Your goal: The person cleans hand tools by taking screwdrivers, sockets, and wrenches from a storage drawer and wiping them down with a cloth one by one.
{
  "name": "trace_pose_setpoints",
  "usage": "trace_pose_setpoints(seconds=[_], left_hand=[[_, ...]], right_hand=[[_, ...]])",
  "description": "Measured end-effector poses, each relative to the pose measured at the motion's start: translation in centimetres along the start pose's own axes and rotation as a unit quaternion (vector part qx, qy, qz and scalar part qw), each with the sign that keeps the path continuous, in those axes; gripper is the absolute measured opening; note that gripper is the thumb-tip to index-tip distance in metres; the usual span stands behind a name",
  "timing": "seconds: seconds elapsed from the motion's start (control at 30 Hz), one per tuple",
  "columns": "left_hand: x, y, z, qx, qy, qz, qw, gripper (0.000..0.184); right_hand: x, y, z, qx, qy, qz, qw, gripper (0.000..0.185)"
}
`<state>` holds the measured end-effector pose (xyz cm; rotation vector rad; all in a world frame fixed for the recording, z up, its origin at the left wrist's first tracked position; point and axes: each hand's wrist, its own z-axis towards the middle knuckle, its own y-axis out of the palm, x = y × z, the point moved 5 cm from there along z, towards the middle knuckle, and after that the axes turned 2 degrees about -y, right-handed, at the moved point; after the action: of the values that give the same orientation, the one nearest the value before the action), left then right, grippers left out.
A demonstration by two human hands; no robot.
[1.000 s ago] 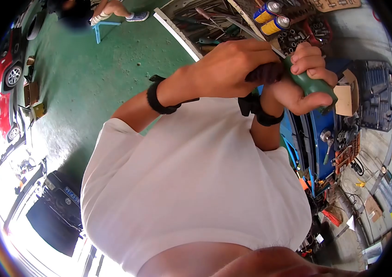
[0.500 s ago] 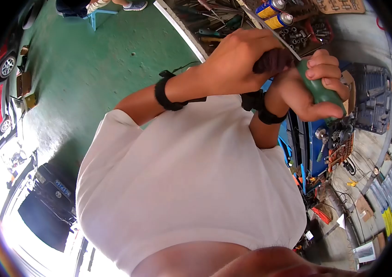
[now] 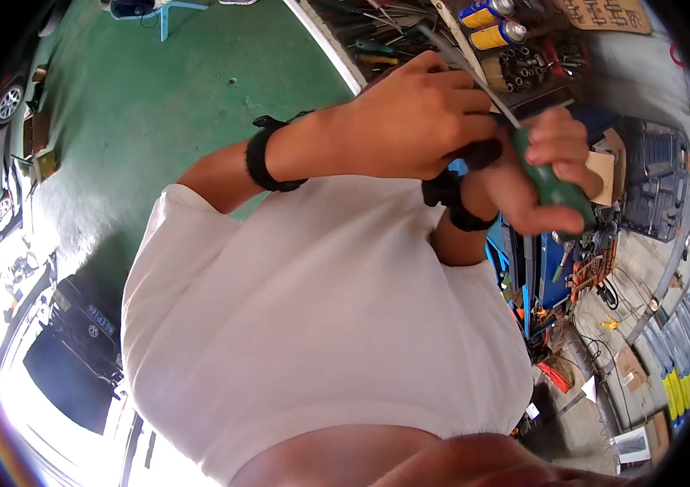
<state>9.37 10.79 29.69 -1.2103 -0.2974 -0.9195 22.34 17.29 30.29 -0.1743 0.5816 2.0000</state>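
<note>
My right hand is closed around the green handle of a screwdriver. Its long metal shaft runs up and left, passing behind the fingers of my left hand. That hand is curled, back toward me, over a dark crumpled cloth, part of which shows below its knuckles. Whether the cloth touches the shaft is hidden by the fingers. Both wrists wear black straps.
Beyond my hands is a tray of tools. Two spray cans and loose sockets lie beside it. An open tool case stands right. Green floor stretches left, with a blue stool and cars farther off.
My left hand has shifted slightly down and left with the cloth. The screwdriver in my right hand has tilted and lowered, and more of its shaft shows now.
</note>
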Motion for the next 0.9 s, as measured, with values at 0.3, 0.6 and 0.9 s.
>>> trace_pose_setpoints(seconds=[0.3,0.6,0.9], left_hand=[[-0.8,-4.1,0.7,0.212,0.068,-0.086,0.971,0.043],[-1.4,-0.6,1.6,0.189,0.148,-0.231,0.943,0.062],[-8.6,3.7,0.3,0.148,0.056,-0.054,0.986,0.064]], right_hand=[[0.1,-1.4,2.2,-0.007,-0.019,0.024,1.0,0.057],[0.1,1.1,0.7,-0.131,-0.057,-0.058,0.988,0.056],[0.7,1.7,-0.5,-0.124,0.116,0.005,0.985,0.06]])
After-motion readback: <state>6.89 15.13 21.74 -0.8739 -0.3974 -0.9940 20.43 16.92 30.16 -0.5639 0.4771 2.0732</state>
